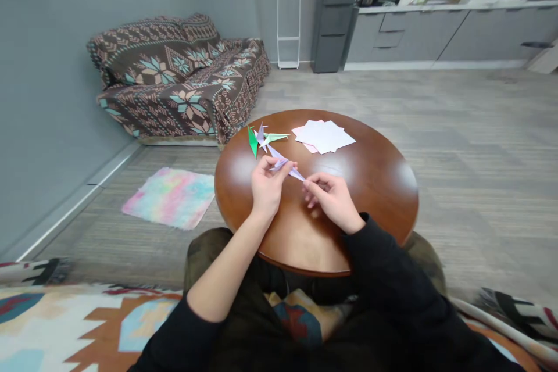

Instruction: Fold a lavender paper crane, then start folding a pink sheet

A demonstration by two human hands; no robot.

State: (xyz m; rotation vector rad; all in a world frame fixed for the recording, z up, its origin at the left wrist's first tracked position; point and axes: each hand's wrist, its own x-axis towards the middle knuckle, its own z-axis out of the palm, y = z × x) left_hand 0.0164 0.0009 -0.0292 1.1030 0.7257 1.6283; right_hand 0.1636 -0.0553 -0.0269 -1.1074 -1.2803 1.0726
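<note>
A lavender origami crane is held above the round brown table. My left hand pinches its middle between thumb and fingers, covering part of the folds. At the crane's pointed right end, the thumb and forefinger of my right hand are closed on the tip. Just beyond my left hand lie several folded paper cranes: a green crane, a purple crane and a pale green crane. To their right is a fanned stack of paper sheets, white on top with pink edges showing.
The round table stands over my knees. Beyond it are a sofa under a patterned cover and a pastel fluffy mat on the floor. Grey kitchen cabinets and a tall grey fridge line the back wall.
</note>
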